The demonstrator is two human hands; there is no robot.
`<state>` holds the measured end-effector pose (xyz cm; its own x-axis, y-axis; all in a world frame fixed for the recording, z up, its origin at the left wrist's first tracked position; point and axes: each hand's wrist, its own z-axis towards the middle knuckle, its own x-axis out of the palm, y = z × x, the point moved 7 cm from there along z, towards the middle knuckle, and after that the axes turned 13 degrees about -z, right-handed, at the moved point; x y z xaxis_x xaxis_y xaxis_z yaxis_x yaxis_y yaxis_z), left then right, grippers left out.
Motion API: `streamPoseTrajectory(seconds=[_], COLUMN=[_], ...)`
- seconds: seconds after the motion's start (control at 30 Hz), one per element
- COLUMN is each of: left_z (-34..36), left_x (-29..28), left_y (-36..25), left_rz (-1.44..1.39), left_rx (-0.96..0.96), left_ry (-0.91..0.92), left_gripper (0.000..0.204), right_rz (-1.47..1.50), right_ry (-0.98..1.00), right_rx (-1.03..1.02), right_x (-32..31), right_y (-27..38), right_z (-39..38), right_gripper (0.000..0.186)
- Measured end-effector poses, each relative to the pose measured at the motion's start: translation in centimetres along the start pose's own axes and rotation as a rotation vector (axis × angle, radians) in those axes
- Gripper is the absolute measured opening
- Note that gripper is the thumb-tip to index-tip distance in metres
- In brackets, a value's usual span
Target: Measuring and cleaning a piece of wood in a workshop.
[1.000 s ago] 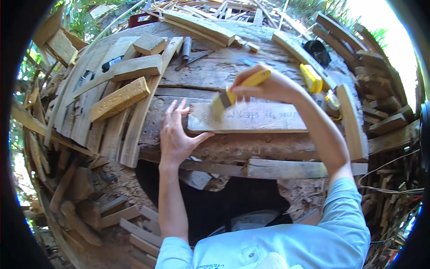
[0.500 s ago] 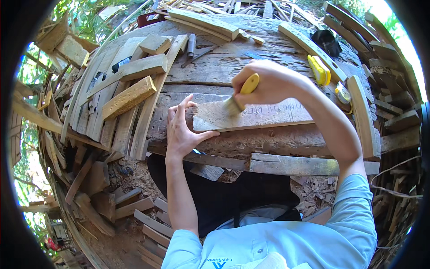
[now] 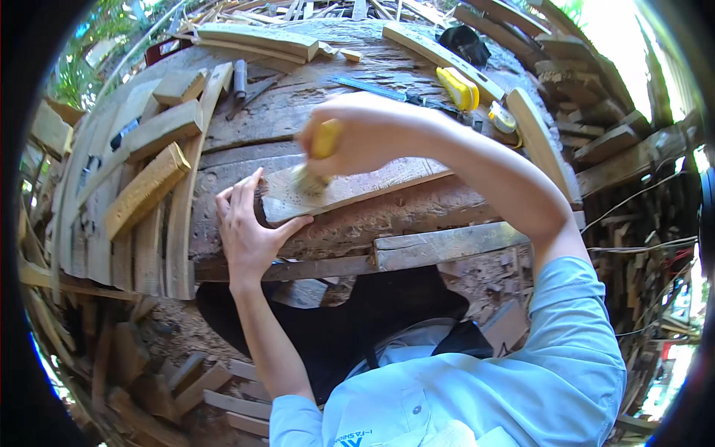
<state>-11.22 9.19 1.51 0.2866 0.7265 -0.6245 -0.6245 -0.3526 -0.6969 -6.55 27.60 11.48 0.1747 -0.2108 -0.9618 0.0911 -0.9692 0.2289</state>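
My left hand grips the left end of a light wooden board lying on a rough timber work surface, fingers round the end and thumb along the near edge. My right hand is closed round a brush with a yellow handle; its blurred bristles are on the board's face near my left thumb. Faint markings run along the board. Beyond my right hand lie a blue metal bar, a yellow tool and a small yellow tape measure.
Loose slats and blocks cover the left of the work surface. Planks lie at the back and right, near a black object and a metal cylinder. A grey board lies along the front edge; scrap piles surround it.
My right hand with the brush has moved leftward along the board toward my left hand, which stays on the board's end. The whole view has shifted, moving the scene left in the picture.
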Motion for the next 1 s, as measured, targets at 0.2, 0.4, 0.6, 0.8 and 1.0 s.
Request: streamPoseTrajectory(seconds=[0.2,0.4,0.6,0.8,1.0], left_z=[0.1,-0.6,-0.2,-0.7,-2.4], left_x=[-1.1,-0.6,-1.0,-0.8,-2.3], left_y=[-1.0,0.4,-0.6,-1.1,-3.1], left_rz=[0.065,0.083,0.105,0.082,0.082], left_rx=[0.021,0.002,-0.01,0.091,0.135], left_ry=[0.002,0.011,-0.001,-0.078,-0.11], left_gripper=[0.095,0.096,0.095,0.099,0.093], right_rz=[-0.019,-0.358,-0.123,0.407,0.494], right_ry=[-0.043,0.025,-0.136,-0.132,-0.315], right_rx=[0.481,0.572,0.4,-0.217,0.321], right_x=[-2.9,-1.2,-1.0,1.8,1.4], right_y=[-16.3,-16.1,-8.6,-1.0,-14.0], right_z=[-15.1,-15.8,-8.5,-7.6,-16.3], right_gripper=[0.019,0.029,0.033,0.019,0.012])
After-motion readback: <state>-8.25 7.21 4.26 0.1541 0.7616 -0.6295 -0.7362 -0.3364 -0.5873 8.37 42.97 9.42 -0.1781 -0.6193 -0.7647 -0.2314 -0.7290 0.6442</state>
